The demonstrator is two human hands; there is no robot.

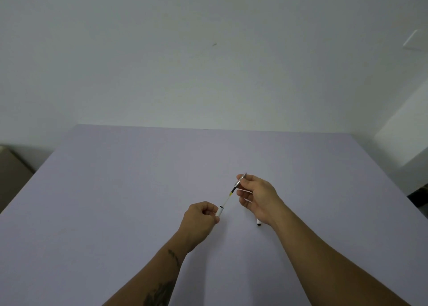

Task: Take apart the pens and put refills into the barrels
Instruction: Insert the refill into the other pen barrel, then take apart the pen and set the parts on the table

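My left hand is closed around a white pen barrel, whose open dark mouth points up and to the right. A thin refill, clear with a yellow band and a black section, runs from that mouth up to my right hand. My right hand pinches the refill's upper end together with a greyish tip piece. The refill's lower end sits at or just inside the barrel mouth. A second white pen with a black end lies on the table, mostly hidden under my right wrist.
The work surface is a wide lavender table against a plain white wall. A brown object stands off the left edge and a dark object off the right edge.
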